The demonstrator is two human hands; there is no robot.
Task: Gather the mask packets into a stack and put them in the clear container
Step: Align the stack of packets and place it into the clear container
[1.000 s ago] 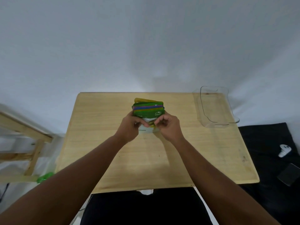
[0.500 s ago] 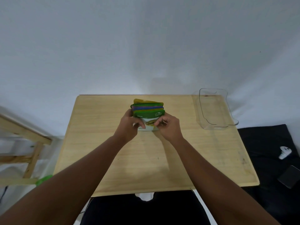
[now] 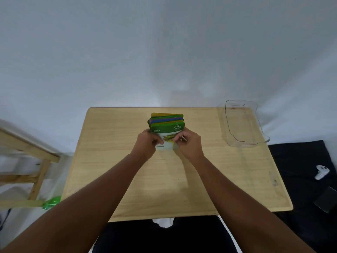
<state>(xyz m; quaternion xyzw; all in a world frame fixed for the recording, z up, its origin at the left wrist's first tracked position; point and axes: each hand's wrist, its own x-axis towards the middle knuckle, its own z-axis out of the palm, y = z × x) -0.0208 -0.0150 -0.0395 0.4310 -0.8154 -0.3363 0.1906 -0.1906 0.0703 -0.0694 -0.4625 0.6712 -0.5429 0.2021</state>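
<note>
A stack of mask packets (image 3: 166,125) stands on edge at the middle of the wooden table (image 3: 113,161), fanned so green, purple and yellow tops show behind a green packet marked Olive. My left hand (image 3: 146,145) grips the stack's left side and my right hand (image 3: 188,145) grips its right side, thumbs on the front packet. The clear container (image 3: 242,125) sits empty at the table's far right corner, well apart from both hands.
A wooden frame (image 3: 27,161) stands to the left of the table, with a green object (image 3: 51,202) on the floor by it. On the right lies a black mat (image 3: 300,170) with a white controller (image 3: 321,172) and a dark flat device (image 3: 326,199).
The stack has stayed between both hands at the table's middle. The front packet's face shows a bit more now, and my fingers have shifted slightly on it.
</note>
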